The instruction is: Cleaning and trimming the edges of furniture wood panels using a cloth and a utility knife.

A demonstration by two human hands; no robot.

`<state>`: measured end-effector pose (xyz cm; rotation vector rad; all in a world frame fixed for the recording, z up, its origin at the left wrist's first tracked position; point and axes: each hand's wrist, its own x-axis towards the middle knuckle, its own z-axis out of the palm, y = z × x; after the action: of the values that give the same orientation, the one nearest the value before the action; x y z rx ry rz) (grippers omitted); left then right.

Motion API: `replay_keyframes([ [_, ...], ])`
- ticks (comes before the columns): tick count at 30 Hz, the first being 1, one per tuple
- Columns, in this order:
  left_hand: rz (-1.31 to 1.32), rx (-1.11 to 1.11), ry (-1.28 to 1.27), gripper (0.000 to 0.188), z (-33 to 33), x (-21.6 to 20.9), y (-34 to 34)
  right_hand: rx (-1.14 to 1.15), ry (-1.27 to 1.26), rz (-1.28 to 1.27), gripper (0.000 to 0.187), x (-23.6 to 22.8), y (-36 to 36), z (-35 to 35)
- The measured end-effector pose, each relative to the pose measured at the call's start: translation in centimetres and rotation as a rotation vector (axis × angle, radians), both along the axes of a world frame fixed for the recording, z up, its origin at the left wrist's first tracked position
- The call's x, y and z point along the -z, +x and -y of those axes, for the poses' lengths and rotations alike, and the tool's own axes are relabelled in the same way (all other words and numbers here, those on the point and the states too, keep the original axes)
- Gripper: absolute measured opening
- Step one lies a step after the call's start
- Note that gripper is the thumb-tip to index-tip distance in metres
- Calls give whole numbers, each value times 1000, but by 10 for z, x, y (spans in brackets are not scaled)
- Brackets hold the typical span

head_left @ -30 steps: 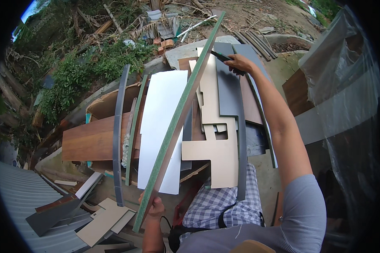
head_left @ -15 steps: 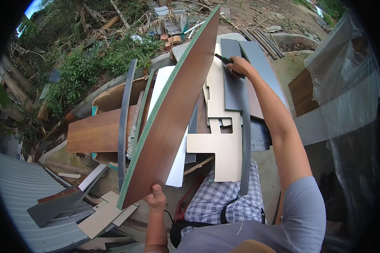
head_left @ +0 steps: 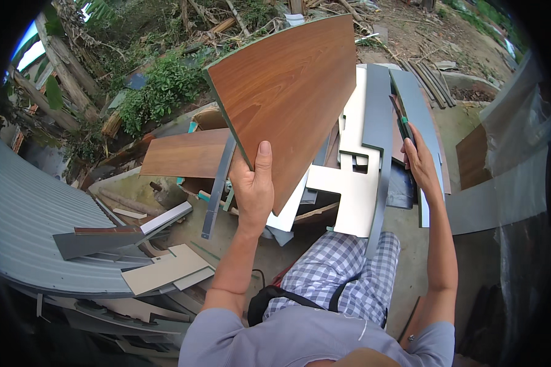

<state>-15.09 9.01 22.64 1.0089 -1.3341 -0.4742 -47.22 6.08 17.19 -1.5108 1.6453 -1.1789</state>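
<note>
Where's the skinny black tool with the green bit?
In the head view, the skinny black tool is right of centre, in the person's right hand, just right of a dark grey board.

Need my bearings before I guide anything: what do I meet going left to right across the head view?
Corrugated sheeting, brown board in the left hand, long dark grey panel, right hand gripping a black-and-green tool, clear plastic sheet.
</note>
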Motion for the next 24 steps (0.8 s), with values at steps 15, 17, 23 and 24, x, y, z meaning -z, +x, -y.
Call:
replay_keyframes([
  [15, 801, 446, 114, 46, 116, -311, -61, 139, -775, -226, 37, -259, -10, -27],
  [17, 954, 366, 112, 51, 138, -323, -86, 153, -970, -363, 36, -306, 4, 3],
  [23, 1175, 138, 9, 50, 147, -333, -124, 83, -839, -689, 30, -368, 22, 76],
  [24, 1176, 135, 16, 50, 153, -333, -120, 45, -814, -736, 29, -368, 25, 89],
])
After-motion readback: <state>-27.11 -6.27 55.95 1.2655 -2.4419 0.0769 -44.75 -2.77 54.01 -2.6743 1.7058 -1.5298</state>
